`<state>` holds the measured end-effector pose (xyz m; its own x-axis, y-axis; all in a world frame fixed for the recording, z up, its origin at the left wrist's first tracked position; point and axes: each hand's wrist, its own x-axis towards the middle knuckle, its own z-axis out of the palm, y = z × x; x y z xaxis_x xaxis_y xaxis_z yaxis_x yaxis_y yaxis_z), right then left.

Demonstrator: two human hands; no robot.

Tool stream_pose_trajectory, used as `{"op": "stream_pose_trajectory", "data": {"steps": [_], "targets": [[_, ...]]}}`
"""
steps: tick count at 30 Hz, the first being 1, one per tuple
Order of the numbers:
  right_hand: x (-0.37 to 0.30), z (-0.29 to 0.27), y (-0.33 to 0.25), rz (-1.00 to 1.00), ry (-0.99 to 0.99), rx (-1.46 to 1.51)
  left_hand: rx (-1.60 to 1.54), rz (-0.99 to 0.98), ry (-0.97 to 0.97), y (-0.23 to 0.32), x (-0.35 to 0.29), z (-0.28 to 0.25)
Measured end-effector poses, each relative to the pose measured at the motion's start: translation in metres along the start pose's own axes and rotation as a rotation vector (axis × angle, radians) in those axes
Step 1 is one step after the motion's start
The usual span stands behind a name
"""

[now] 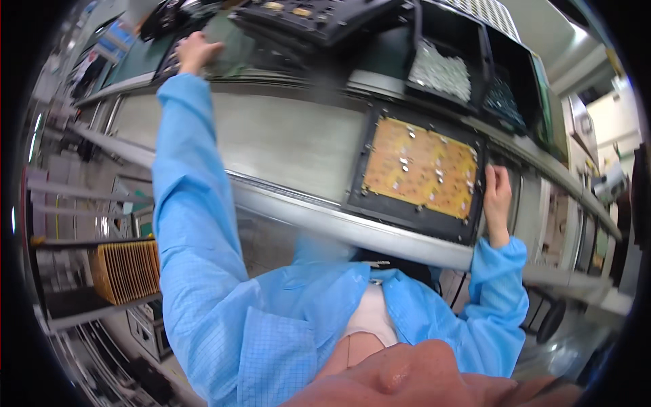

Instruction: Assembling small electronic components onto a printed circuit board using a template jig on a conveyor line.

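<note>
A black frame [415, 218] holding an orange-yellow circuit board [417, 166] lies on the work surface in front of me, to the right. Small silver and dark parts are dotted over the board. My right hand [498, 197] grips the frame's right edge, fingers closed along its side. At the far left, my left arm is stretched out, and my left hand [195, 53] is over dark items [175, 57] by a green surface. Its thumb stands apart from the fingers. Nothing shows in that hand, though its fingertips are partly hidden.
Beyond the board stand a black bin [441, 71] of clear-looking small pieces and another bin [502, 102] of dark pieces. A second black fixture [308, 20] sits at the far middle. Metal rails [325, 210] edge the surface. Lower left, a rack holds several upright orange boards [127, 271].
</note>
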<state>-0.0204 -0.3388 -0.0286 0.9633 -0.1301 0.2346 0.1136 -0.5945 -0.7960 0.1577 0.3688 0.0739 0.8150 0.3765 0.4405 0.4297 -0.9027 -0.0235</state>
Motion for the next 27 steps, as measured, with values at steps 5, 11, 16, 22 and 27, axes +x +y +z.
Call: {"op": "stream_pose_trajectory", "data": {"steps": [5, 11, 16, 22, 27], "targets": [[0.0, 0.003, -0.005, 0.165, -0.077, 0.047, -0.005, -0.032, 0.096, -0.054, 0.002, -0.041], [-0.004, -0.023, -0.039, -0.023, 0.171, 0.058, -0.893, -0.129, 0.215, -0.082, -0.112, -0.131], [0.017, -0.034, -0.118, -0.315, 0.041, 0.156, -1.481, 0.104, -0.024, 0.001, -0.207, -0.241], [0.043, -0.006, -0.193, -0.646, -0.317, 0.796, -1.817, 0.447, -1.019, 0.157, -0.239, -0.234], [0.038, -0.052, -0.179, -0.428, -0.281, 0.719, -1.804, 0.205, -1.38, 0.232, -0.231, -0.244]]}}
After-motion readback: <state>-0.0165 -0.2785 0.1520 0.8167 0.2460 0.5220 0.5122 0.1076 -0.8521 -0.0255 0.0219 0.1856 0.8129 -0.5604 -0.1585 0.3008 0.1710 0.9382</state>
